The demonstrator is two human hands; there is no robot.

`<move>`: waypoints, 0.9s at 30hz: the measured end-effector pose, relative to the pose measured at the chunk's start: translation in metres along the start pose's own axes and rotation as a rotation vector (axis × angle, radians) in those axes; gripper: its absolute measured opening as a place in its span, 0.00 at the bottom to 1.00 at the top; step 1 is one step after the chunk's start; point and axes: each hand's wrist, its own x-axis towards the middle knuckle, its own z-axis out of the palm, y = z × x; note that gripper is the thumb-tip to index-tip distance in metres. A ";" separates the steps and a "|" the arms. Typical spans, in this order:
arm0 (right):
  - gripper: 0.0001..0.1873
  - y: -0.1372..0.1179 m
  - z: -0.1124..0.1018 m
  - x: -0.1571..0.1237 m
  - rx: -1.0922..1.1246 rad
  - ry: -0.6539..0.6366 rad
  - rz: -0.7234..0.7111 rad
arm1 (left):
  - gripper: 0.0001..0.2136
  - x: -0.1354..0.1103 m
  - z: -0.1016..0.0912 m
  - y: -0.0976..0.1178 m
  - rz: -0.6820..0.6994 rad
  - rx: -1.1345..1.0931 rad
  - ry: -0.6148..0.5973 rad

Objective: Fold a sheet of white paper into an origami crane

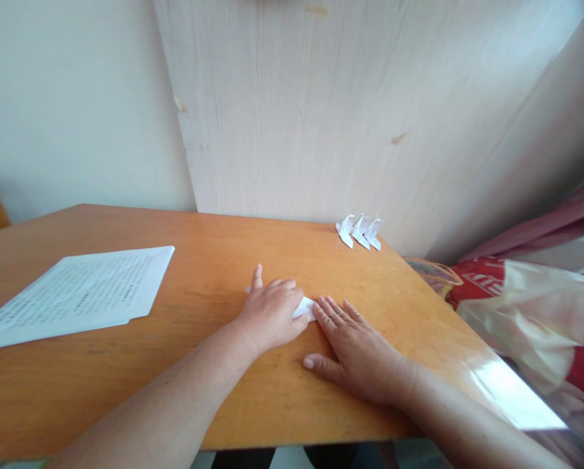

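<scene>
A small white piece of folded paper (pixel 304 307) lies on the orange wooden table (pixel 214 273), mostly covered by my hands. My left hand (pixel 272 311) rests on it with fingers curled down and thumb stretched out, pressing the paper. My right hand (pixel 353 348) lies flat beside it, fingers stretched out, fingertips touching the paper's right end. Neither hand lifts anything.
A printed sheet of paper (pixel 79 293) lies at the table's left. Three small folded paper pieces (pixel 360 231) stand at the far edge against a pale wooden board (pixel 321 111). Plastic bags (pixel 526 306) sit off the table's right side.
</scene>
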 end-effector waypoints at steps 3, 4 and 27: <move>0.52 -0.001 -0.001 0.000 0.002 -0.004 0.000 | 0.14 0.001 0.002 -0.001 -0.013 -0.008 0.004; 0.52 -0.001 -0.001 0.000 0.001 -0.004 0.003 | 0.14 0.000 0.002 -0.002 -0.015 -0.013 0.001; 0.46 0.016 -0.007 -0.007 -0.056 0.104 0.041 | 0.12 -0.004 0.000 -0.015 0.058 -0.104 -0.090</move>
